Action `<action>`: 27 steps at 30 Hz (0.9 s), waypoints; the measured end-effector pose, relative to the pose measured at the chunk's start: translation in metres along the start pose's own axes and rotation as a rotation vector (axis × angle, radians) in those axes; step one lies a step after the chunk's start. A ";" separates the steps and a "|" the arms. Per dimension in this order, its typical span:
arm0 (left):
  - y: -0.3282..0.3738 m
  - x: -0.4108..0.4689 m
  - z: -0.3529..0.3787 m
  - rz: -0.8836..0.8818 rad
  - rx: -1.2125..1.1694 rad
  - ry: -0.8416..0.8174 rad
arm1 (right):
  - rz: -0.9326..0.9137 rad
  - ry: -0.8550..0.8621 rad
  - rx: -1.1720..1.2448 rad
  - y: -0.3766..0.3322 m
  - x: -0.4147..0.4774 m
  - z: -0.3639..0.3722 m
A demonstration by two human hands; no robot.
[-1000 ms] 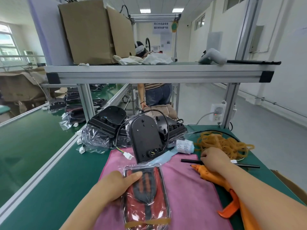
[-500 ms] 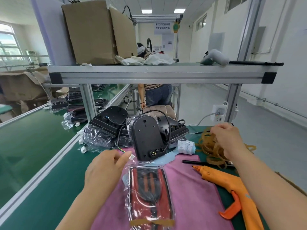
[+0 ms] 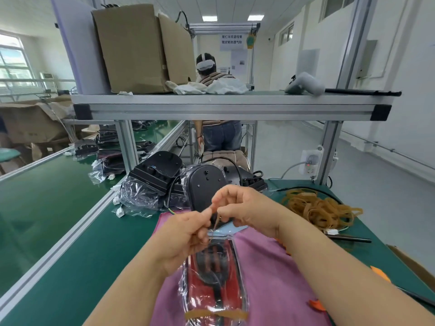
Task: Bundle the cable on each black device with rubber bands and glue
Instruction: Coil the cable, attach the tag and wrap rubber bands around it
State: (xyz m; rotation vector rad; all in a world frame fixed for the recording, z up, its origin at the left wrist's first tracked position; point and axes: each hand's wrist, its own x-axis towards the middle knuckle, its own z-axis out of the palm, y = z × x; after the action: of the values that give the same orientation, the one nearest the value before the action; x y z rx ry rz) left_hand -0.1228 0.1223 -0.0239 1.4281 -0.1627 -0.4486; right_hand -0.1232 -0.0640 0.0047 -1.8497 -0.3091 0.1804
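A bagged red and black device (image 3: 215, 276) lies on the pink cloth (image 3: 270, 278) in front of me, one tan rubber band round its near end. Above its far end my left hand (image 3: 186, 236) and my right hand (image 3: 244, 210) meet, and both pinch a single tan rubber band (image 3: 215, 225) that hangs between their fingertips. Just behind the hands a black device (image 3: 204, 187) leans upright with its black cable looping over it. More black devices in clear bags (image 3: 153, 177) are stacked to its left. The orange glue gun (image 3: 379, 274) is mostly hidden under my right forearm.
A heap of tan rubber bands (image 3: 322, 208) lies on the green table at the right, with a black rod (image 3: 348, 237) near it. An aluminium shelf (image 3: 230, 104) with a cardboard box spans overhead. A conveyor belt (image 3: 47, 203) runs along the left. A person stands beyond the shelf.
My right hand has come back from the rubber band heap to the middle with one band. My left hand has risen from the bagged device's top to take hold of that band too.
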 end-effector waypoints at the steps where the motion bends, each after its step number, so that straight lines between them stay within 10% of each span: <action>1: -0.001 0.001 -0.007 -0.052 -0.087 0.035 | 0.048 0.077 0.026 0.010 0.005 -0.001; 5: -0.003 0.006 -0.040 -0.089 -0.384 0.149 | 0.389 0.285 -0.496 0.057 0.019 -0.006; 20: -0.023 0.014 -0.091 0.089 -0.601 0.055 | 0.645 0.059 0.157 0.063 0.024 0.022; 27: -0.023 0.016 -0.078 0.047 -0.258 0.231 | 0.534 -0.009 0.197 0.058 0.014 0.020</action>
State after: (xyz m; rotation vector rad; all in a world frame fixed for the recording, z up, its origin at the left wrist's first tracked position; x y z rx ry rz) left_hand -0.0842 0.1856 -0.0605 1.2089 0.0475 -0.2530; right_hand -0.1086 -0.0570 -0.0563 -1.6999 0.1991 0.5653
